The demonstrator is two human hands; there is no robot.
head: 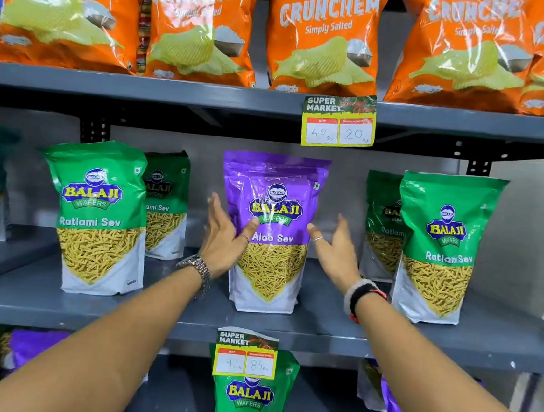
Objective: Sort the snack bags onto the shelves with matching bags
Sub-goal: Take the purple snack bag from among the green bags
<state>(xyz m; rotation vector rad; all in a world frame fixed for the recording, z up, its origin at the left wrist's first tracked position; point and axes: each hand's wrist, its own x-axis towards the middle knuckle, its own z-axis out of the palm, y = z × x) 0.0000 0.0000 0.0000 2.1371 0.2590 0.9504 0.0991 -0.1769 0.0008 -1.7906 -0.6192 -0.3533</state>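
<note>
A purple Aloo Sev bag [274, 202] stands upright in the middle of the grey middle shelf [187, 317], between green Ratlami Sev bags at the left [97, 215] and at the right [443, 245]. My left hand [224, 237] is at the purple bag's left side, fingers spread, thumb touching its front. My right hand [336, 248] is at the bag's right side, fingers apart, thumb at its edge. Neither hand closes around the bag. On the shelf below stands a green Ratlami Sev bag [250, 403] among purple bags [34, 345].
Orange Crunchem chip bags [326, 38] fill the top shelf. A price tag [338, 122] hangs from the top shelf's edge, another price tag [245, 354] from the middle shelf's edge. More green bags [166, 202] stand behind the front ones. A grey panel [534, 231] closes the right side.
</note>
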